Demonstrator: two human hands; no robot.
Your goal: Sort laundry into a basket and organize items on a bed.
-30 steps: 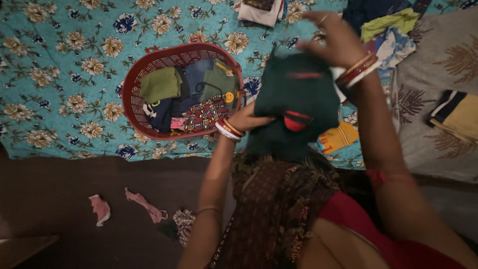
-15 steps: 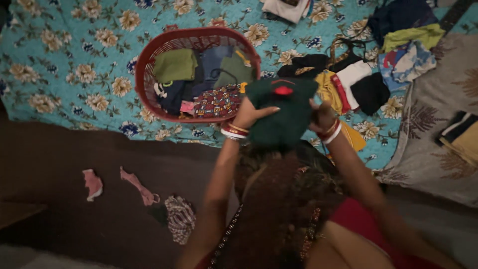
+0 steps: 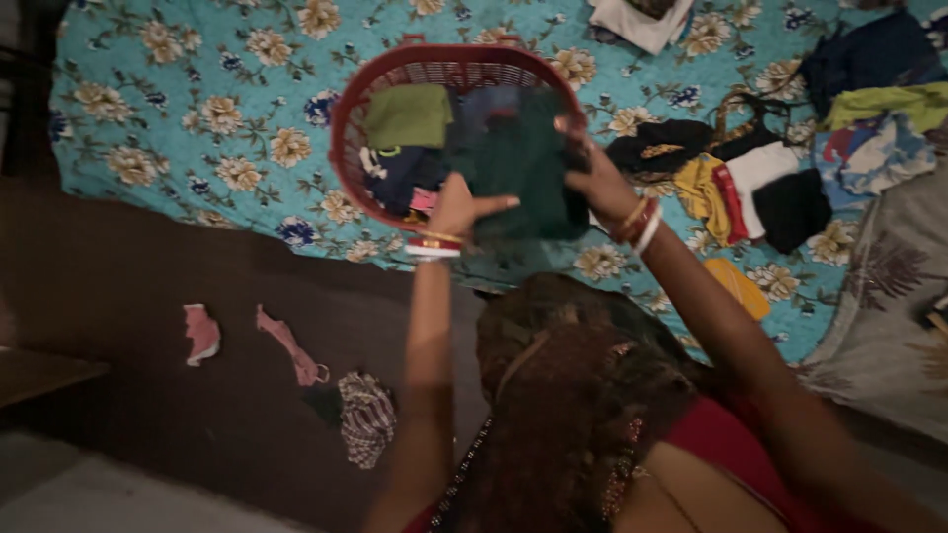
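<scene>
Over the near edge of a bed, both hands hold a folded dark green garment (image 3: 523,168) just above the right side of a red plastic basket (image 3: 395,69). The left hand (image 3: 459,207) closes on the garment's lower left edge, thumb lying across the cloth, and the right hand (image 3: 592,178) grips its right edge with fingers curled around it. Both wrists carry red and white bangles.

The basket sits on a turquoise bedsheet (image 3: 197,118) printed with cream and blue flowers, and it already holds folded clothes, among them an olive green piece (image 3: 407,115) at the upper left. To the right of the basket a loose heap of clothes (image 3: 750,188) in black, yellow, red and white lies on the sheet, with more bright pieces further right. A grey patterned blanket (image 3: 889,286) covers the right end of the bed.

Below the bed edge the dark brown floor (image 3: 128,395) is dim. On it lie two small pink scraps (image 3: 202,333) and, near them, a striped cloth (image 3: 367,417).
</scene>
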